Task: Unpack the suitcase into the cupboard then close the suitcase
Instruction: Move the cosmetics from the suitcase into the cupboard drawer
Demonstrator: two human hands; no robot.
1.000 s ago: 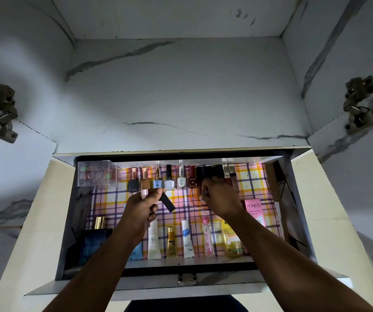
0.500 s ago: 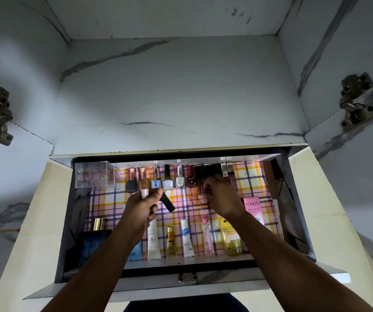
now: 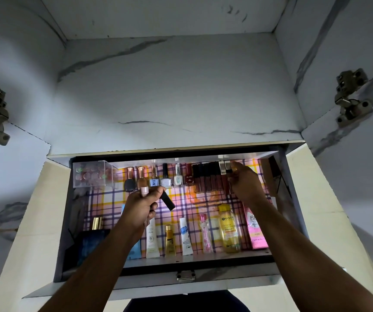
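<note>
Left hand point(image 3: 144, 204) grips black tube point(image 3: 167, 200); right hand point(image 3: 245, 184) pinches silver-capped tube point(image 3: 228, 168).

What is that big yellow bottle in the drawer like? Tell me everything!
The see-through yellow plastic bottle has a yellow cap on top and a label reading Garnier and Vitamin C. It looks filled with golden liquid. It sits in the front row on the checked plaid liner, between a small pink bottle and a pink box. Neither hand touches it.
</note>
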